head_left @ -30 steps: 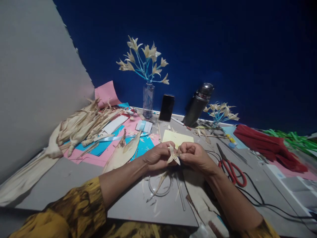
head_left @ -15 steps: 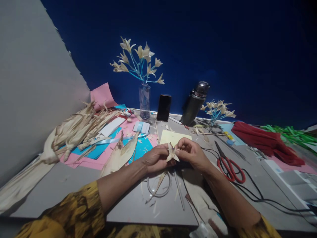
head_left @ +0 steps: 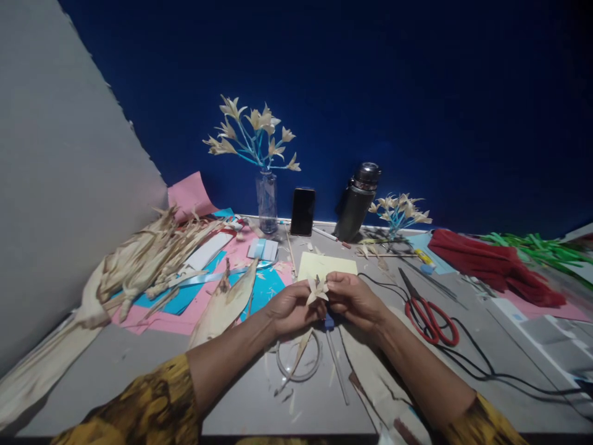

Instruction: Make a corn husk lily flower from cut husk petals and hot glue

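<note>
A small cream flower of pointed petals (head_left: 317,290) is held between both hands near the table's middle. My left hand (head_left: 293,307) pinches it from the left, thumb and fingers closed on it. On the other side, my right hand (head_left: 354,298) has its fingertips closed at the flower's right edge. Behind the hands lies a yellow paper pad (head_left: 324,264). Just below them is a thin rod with a blue top (head_left: 337,364), beside a clear ring-shaped coil (head_left: 299,378) with a dry husk strip across it.
Husks (head_left: 152,253) cover pink and blue paper at left. A flower-filled glass vase (head_left: 267,201), a phone (head_left: 302,212) and a flask (head_left: 356,204) stand behind. Red-handled scissors (head_left: 430,318), a black cable and a red cloth (head_left: 495,262) lie right.
The flower has turned a little between my fingers, and my right fingers have flattened toward it. The blue top of the rod now shows. The camera view has tilted slightly up.
</note>
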Tool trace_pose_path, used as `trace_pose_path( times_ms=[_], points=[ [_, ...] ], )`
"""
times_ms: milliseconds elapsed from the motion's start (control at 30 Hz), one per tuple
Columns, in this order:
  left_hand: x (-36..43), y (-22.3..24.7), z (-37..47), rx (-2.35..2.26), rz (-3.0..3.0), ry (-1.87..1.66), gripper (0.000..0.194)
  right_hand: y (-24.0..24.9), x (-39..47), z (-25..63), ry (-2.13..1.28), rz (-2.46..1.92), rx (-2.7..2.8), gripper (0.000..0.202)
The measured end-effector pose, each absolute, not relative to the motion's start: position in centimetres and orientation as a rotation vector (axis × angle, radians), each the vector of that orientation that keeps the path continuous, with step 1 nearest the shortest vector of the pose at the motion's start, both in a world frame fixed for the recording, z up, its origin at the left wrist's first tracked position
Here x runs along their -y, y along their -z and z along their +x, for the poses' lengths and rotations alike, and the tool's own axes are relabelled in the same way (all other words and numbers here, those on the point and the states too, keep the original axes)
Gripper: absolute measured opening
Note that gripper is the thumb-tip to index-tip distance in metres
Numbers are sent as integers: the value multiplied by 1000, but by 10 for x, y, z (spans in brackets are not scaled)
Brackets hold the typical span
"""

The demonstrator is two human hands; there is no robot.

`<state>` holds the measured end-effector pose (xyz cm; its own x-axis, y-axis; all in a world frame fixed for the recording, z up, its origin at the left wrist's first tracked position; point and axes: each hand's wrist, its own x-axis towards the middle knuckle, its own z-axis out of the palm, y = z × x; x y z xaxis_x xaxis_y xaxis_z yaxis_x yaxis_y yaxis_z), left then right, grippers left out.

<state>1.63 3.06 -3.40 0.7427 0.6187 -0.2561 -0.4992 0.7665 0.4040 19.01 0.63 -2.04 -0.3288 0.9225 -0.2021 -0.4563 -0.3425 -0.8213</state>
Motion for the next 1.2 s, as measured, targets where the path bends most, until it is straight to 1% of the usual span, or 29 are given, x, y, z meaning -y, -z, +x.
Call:
trace_pose_path(
  times_ms=[100, 233, 533, 667, 933, 1067, 1200],
  points=[
    [-34, 38, 15, -429, 291, -637, 28, 21, -9, 190, -1764, -866, 732, 29],
    [-37, 40, 14, -465, 252, -671, 25, 17, -10, 192, -1671, -895, 677, 31],
    [-39, 37, 16, -537, 255, -719, 19, 17, -6, 191, -1593, -1014, 922, 31],
    [-40, 40, 16, -575, 300, -778, 21, 23, -6, 191, -1543, -1059, 1005, 31],
    [-39, 41, 17, -541, 330, -778, 21, 22, -2, 177, -1270, -1170, 1192, 18],
    [-38, 41, 17, -481, 317, -729, 19, 18, 2, 170, -1213, -1199, 1215, 13],
    [-37, 42, 16, -451, 370, -701, 20, 16, 4, 170, -1245, -1177, 1214, 13]
  ],
)
